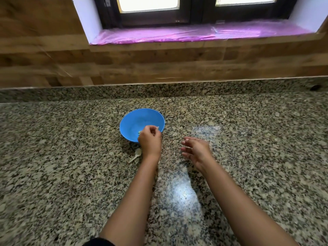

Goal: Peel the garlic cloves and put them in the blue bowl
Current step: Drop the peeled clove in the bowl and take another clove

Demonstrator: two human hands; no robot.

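A blue bowl [140,119] stands on the speckled granite counter [71,157]. My left hand [150,141] hovers over the bowl's near rim with its fingers curled, pinching a small pale garlic piece [157,128] at the fingertips. A bit of something pale shows at the hand's left edge inside the bowl. My right hand [195,150] hangs just right of the bowl, fingers spread and relaxed, holding nothing. A pale scrap of garlic skin with a stem [136,154] lies on the counter just in front of the bowl, left of my left wrist.
A low granite upstand and a wood-pattern wall close the counter's far side. Above it is a window sill [195,33] covered in pink film. A bright glare patch [182,190] lies between my forearms.
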